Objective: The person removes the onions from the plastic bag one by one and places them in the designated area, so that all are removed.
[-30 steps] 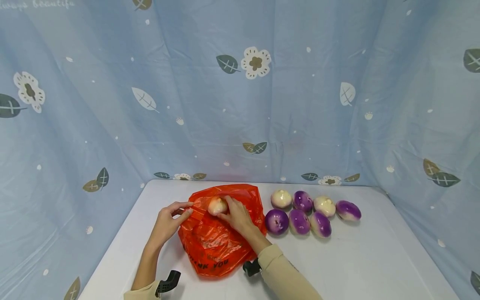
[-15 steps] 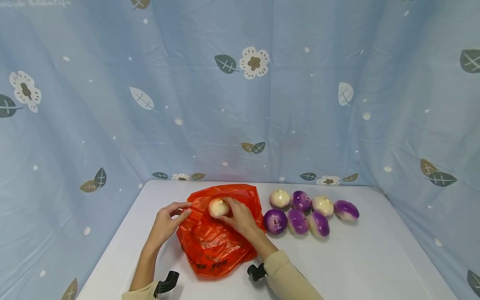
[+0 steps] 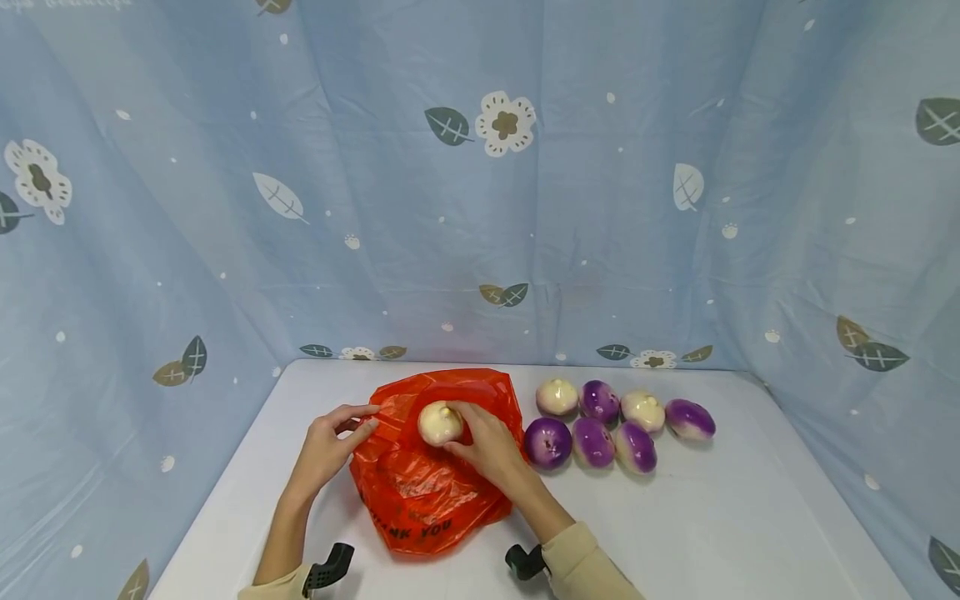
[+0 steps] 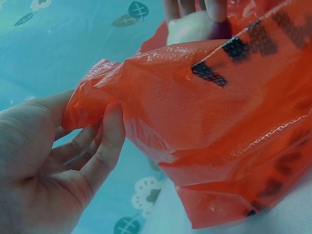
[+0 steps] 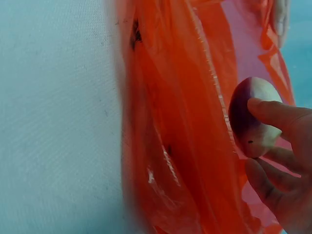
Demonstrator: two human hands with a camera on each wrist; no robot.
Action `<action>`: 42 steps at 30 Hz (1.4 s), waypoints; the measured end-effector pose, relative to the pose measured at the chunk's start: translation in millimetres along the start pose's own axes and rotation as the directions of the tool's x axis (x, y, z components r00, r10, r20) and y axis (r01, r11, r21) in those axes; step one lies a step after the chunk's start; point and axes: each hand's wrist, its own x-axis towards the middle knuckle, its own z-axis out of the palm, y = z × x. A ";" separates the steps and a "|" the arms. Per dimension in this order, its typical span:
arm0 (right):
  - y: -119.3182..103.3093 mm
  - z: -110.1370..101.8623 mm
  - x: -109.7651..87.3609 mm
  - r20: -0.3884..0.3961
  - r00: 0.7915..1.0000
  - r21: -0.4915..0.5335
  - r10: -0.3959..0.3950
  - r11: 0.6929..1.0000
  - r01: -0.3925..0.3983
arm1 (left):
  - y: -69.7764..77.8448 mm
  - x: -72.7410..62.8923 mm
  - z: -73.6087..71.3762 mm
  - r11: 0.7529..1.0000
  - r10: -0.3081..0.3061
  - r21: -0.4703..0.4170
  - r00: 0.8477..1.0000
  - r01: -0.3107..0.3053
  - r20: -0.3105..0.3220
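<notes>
A red plastic bag (image 3: 420, 492) with black lettering lies on the table, its mouth held up on the far side. My left hand (image 3: 326, 446) pinches the bag's left edge between thumb and fingers; the left wrist view shows the gathered plastic (image 4: 92, 95) there. Over the bag's mouth, my right hand (image 3: 491, 450) holds a glossy white-and-purple turnip (image 3: 437, 423), thumb on one side and fingers on the other. In the right wrist view this turnip (image 5: 256, 117) shows its purple half under the thumb.
Several more turnips stand in two rows right of the bag, among them a purple one (image 3: 548, 443) close against it and a white one (image 3: 557, 397) behind. The white table (image 3: 720, 533) ends at a blue patterned curtain (image 3: 600, 208).
My right hand has drawn the turnip up from behind the red plastic and slightly towards me, so its white top now shows plainly. My left hand keeps its pinch on the bag.
</notes>
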 end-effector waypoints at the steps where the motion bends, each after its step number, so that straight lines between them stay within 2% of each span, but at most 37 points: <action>1: -0.7 -1.8 -1.5 -0.006 1.000 0.001 -0.005 1.000 0.005 | 0.2 -0.2 -0.2 1.000 -0.001 0.000 1.000 0.001 -0.001; 11: -1.7 -21.6 -21.0 -0.066 0.997 -0.009 -0.038 0.999 0.038 | -0.4 -0.7 -0.7 1.000 0.026 -0.002 1.000 -0.026 -0.004; 17: 4.7 -33.6 -33.8 -0.085 0.996 0.006 -0.025 1.000 0.025 | -0.1 -0.1 -0.6 0.999 0.039 -0.006 0.999 -0.039 -0.006; 23: 17.6 -48.4 -45.4 -0.093 0.996 0.004 -0.003 1.000 0.003 | -0.9 0.6 -0.9 0.999 0.030 -0.014 1.000 -0.030 0.002; 28: 26.0 -65.7 -54.3 -0.151 0.988 -0.015 -0.010 1.000 0.008 | -1.1 0.4 -1.3 0.999 0.025 -0.020 1.000 -0.025 0.004; 34: 39.4 -88.4 -65.2 -0.184 0.983 -0.047 0.005 0.999 -0.014 | -0.3 0.2 -0.7 0.999 0.037 -0.006 0.999 -0.037 0.004; 37: 48.0 -97.5 -71.4 -0.214 0.977 -0.067 -0.003 0.998 -0.011 | 0.4 0.3 -0.9 0.999 0.038 -0.005 0.999 -0.038 0.001; 42: 61.6 -113.0 -81.9 -0.266 0.962 -0.117 -0.064 0.993 0.034 | 1.3 0.0 -1.2 0.999 0.031 -0.013 0.999 -0.031 0.005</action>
